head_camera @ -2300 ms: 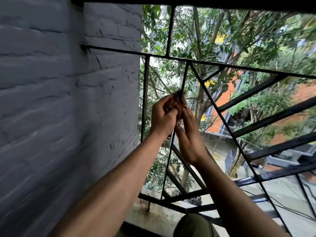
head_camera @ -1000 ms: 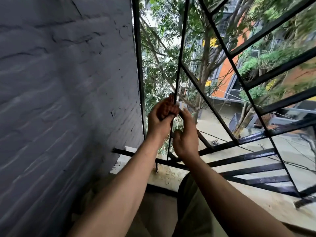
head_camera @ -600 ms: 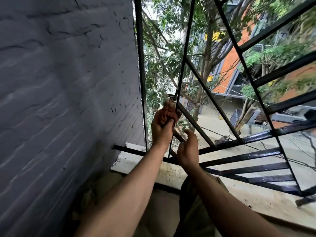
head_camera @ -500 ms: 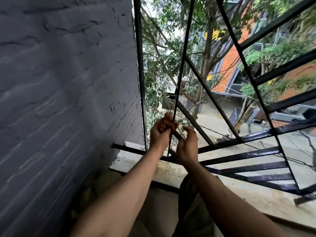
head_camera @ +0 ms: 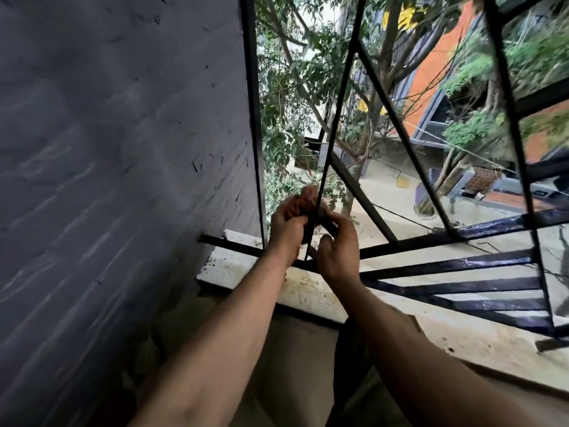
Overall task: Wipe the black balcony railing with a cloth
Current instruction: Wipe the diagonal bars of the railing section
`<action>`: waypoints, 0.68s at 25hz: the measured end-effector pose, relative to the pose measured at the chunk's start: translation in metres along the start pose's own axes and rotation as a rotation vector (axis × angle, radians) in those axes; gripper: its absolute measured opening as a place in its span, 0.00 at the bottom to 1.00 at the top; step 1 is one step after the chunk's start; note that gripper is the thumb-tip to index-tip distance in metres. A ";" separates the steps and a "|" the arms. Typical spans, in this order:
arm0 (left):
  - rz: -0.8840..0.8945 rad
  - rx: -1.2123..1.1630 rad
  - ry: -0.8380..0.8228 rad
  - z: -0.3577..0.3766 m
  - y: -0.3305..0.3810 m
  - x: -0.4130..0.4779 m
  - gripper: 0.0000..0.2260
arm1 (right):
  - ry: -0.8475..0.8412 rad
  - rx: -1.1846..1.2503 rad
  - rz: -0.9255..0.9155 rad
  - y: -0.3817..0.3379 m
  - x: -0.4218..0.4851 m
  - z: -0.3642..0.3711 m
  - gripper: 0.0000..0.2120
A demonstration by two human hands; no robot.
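Observation:
The black balcony railing point(head_camera: 400, 131) fills the right half of the view as thin upright and slanted bars. My left hand point(head_camera: 288, 224) grips a small dark reddish cloth point(head_camera: 308, 212) wrapped round the lower end of one thin upright bar point(head_camera: 337, 109). Just right of that bar, my right hand point(head_camera: 337, 246) curls its fingers round the same cloth from the other side. The cloth is mostly hidden between the two hands. Both hands sit just above the bottom horizontal rail point(head_camera: 480, 231).
A grey painted brick wall point(head_camera: 123, 149) stands close on the left. A stained concrete ledge point(head_camera: 308, 288) runs under the railing. Beyond the bars are trees, a street below and an orange building.
Both hands have slid down the thin upright bar with the cloth, from near mid-height to just above the bottom rail. The camera has tilted downward.

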State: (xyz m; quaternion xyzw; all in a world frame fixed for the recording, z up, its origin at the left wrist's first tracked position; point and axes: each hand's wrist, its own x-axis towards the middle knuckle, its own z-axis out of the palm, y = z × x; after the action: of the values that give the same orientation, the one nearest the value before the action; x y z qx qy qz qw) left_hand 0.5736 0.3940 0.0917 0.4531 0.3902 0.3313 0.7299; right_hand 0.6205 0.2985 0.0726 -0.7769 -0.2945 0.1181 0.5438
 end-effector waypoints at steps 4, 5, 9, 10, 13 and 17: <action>-0.087 0.015 0.036 -0.007 -0.031 -0.002 0.08 | 0.045 0.041 0.002 0.008 0.000 0.002 0.26; -0.140 0.077 0.028 -0.012 -0.043 -0.005 0.07 | 0.052 0.021 -0.008 0.011 -0.003 0.002 0.27; -0.186 -0.067 0.034 -0.021 -0.057 0.020 0.10 | 0.143 -0.094 -0.063 0.020 -0.001 -0.003 0.24; -0.181 -0.144 0.057 -0.021 -0.060 0.023 0.12 | 0.152 -0.095 -0.056 0.023 0.003 -0.002 0.24; -0.121 -0.045 0.045 -0.019 -0.083 0.023 0.14 | 0.155 -0.069 -0.052 0.023 0.009 0.005 0.23; 0.011 0.111 0.031 -0.027 -0.112 0.031 0.12 | 0.157 -0.055 -0.118 0.025 0.008 0.007 0.22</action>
State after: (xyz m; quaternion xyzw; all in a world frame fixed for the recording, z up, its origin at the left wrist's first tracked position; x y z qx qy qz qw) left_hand 0.5794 0.3889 -0.0272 0.4897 0.4167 0.3203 0.6957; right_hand 0.6320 0.3027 0.0480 -0.7797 -0.2992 0.0164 0.5498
